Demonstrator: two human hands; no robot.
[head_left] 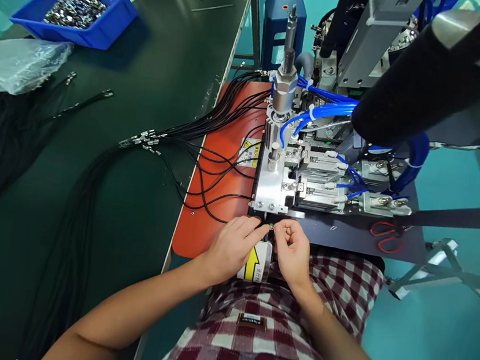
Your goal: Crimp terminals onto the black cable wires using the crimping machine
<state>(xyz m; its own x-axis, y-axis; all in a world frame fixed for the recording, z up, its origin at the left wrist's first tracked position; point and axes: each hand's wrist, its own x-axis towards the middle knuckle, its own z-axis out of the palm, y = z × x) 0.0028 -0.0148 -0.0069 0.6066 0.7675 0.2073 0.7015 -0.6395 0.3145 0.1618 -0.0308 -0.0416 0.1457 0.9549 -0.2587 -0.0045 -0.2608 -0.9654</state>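
Note:
My left hand (232,244) and my right hand (291,249) meet at the front edge of a small metal press machine (286,176). Both are pinched around a tiny metal terminal (271,227) on a black wire end, held between the fingertips just below the machine's jaw. A white label with a yellow arrow (255,261) sits directly under my hands. Black wires (219,172) loop over an orange plate (222,143) to the left of the machine.
A bundle of black wires with metal terminals (143,139) lies across the dark green bench (151,48). A blue bin of metal parts (74,12) stands far left, a plastic bag (17,65) below it. Red scissors (385,236) lie right of the machine. Blue air hoses (326,109) run over the machine.

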